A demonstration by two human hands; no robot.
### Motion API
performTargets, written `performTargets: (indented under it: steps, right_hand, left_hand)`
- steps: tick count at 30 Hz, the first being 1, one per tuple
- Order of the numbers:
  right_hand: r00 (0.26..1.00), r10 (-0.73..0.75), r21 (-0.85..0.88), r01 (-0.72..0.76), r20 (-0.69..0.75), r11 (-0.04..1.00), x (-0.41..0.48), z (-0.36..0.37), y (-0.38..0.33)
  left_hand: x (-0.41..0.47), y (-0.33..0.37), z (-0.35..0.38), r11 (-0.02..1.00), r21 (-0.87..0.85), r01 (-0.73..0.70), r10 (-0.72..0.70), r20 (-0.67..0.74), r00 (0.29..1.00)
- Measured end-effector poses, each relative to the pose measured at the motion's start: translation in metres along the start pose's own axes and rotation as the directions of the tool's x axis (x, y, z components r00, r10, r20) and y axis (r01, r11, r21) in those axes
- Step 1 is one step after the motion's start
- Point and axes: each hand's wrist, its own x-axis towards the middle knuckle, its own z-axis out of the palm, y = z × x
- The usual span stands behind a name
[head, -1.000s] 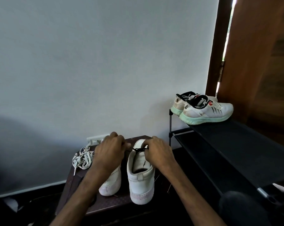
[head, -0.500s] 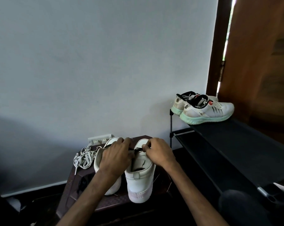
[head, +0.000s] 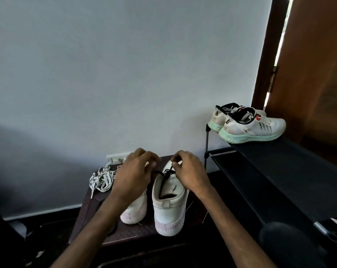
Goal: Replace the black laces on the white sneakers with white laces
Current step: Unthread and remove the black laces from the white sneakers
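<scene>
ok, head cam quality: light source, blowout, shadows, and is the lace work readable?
Head view: daylight comes through the door gap at upper right, blown out; a broad soft shadow covers the wall at lower left; wide-angle distortion leans the door frame; the stool is dim, and the black lace held by the left hand and right hand reads thin and soft-edged.

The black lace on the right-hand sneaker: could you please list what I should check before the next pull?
1. Grip of right hand on black lace: ok, pinched at the sneaker's top.
2. Grip of left hand on that lace: cannot tell, its fingers hide it.
3. Sneaker upright on brown stool: ok.
4. Black lace out of the eyelets: not ok, it is threaded at the top.
5. White laces on the stool beside the hands: ok.
</scene>
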Motion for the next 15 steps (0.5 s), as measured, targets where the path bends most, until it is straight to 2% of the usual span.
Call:
performTargets:
  steps: [4, 9, 13, 15]
  right_hand:
    - [0.994, -0.045, -0.025, 0.047, 0.099, 0.999, 0.001, 0.000, -0.002]
    - [0.978, 0.015, -0.037, -0.007, 0.206, 0.999, 0.005, 0.001, 0.000]
    - [0.982, 0.035, -0.034, -0.029, 0.188, 0.999, 0.004, 0.003, 0.000]
    - [0.981, 0.047, -0.008, -0.046, 0.188, 0.999, 0.005, 0.005, 0.000]
  left_hand:
    - [0.024, -0.006, 0.009, 0.995, 0.062, 0.081, -0.092, 0.215, 0.972]
    - [0.024, -0.003, 0.016, 0.980, 0.185, 0.074, -0.133, 0.336, 0.932]
    - [0.013, 0.006, 0.003, 0.948, 0.315, 0.051, -0.151, 0.301, 0.942]
    - [0.010, 0.015, -0.010, 0.943, 0.331, -0.002, -0.083, 0.241, 0.967]
